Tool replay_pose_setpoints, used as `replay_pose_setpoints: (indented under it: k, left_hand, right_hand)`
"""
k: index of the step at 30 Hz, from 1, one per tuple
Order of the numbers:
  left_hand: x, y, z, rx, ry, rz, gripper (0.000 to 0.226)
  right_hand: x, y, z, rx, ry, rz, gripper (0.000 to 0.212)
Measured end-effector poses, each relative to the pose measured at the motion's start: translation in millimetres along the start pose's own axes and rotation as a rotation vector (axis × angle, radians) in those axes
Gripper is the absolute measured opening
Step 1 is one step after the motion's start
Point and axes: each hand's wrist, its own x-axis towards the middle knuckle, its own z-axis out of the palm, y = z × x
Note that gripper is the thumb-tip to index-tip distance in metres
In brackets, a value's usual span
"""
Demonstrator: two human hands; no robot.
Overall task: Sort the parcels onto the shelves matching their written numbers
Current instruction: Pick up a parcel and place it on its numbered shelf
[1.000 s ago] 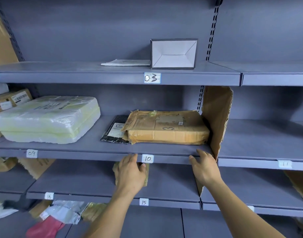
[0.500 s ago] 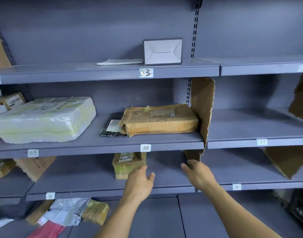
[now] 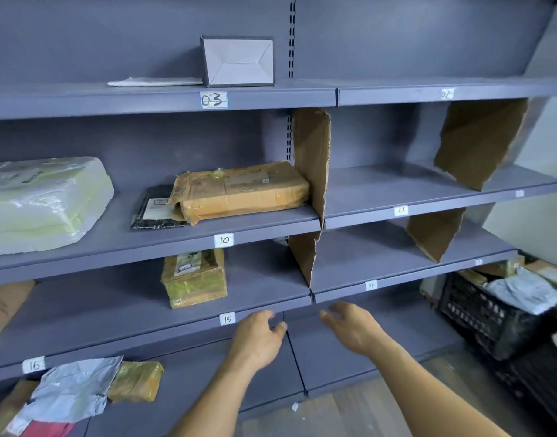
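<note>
Both my hands hang empty in front of the grey shelving, below the shelf tagged 15. My left hand [image 3: 258, 339] and my right hand [image 3: 353, 329] have relaxed fingers and hold nothing. A small taped brown parcel [image 3: 193, 279] lies on shelf 15. Above it, on shelf 10, a flat brown parcel [image 3: 239, 192] rests partly over a black mailer [image 3: 152, 208]. A bulky pale plastic-wrapped parcel [image 3: 40, 203] fills the left of that level. On shelf 03 stand a white box [image 3: 237, 61] and a thin white envelope [image 3: 154, 82].
Cardboard dividers [image 3: 312, 165] stand between the bays. Bays 11 [image 3: 400, 211] and 14 [image 3: 370, 285] hold no parcels. A black crate [image 3: 479, 313] with parcels sits on the floor at right. A grey mailer [image 3: 72, 389] and a yellow-brown parcel [image 3: 137, 380] lie on the bottom left shelf.
My hands have dropped from the edge of shelf 10 to below shelf 15, empty throughout. The view has swung right, bringing bays 11, 14 and the black crate into sight.
</note>
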Motion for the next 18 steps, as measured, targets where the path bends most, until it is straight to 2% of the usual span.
replay_pose_setpoints:
  k: [9,18]
  left_hand:
    - [1,73,58,0.043,-0.126,0.114,0.050]
    - [-1,196,163,0.128,-0.253,0.257,0.052]
  right_hand:
    - [-30,76,-45,-0.043,0.062,0.116,0.057]
    - [-49,209,-126,-0.079,0.127,0.222,0.059]
